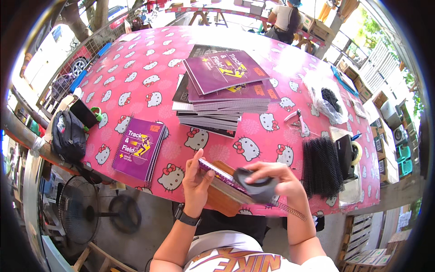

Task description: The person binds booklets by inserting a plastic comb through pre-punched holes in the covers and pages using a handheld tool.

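Note:
My left hand (pixel 195 183), with a dark watch on its wrist, is closed around a purple-covered notebook (pixel 223 177), tilted on edge near the table's front. My right hand (pixel 276 174) grips a dark, rounded handheld tool (pixel 259 188) against the notebook's right end; motion blurs it, and its exact kind is unclear. A black spiral binding coil (pixel 290 211) sticks out below the tool. Under the notebook lies a brown board (pixel 226 206). To the left rest several finished purple spiral notebooks (pixel 138 147). Beyond my hands stands a tall pile of purple and black notebooks (pixel 226 72).
On the right are many black coils (pixel 322 167), a tape roll (pixel 357 152), pink-handled pliers (pixel 297 121) and a plastic bag of coils (pixel 330 99). A black bag (pixel 69 136) hangs at the left edge above a fan (pixel 79 209). Another person (pixel 286 21) sits far off.

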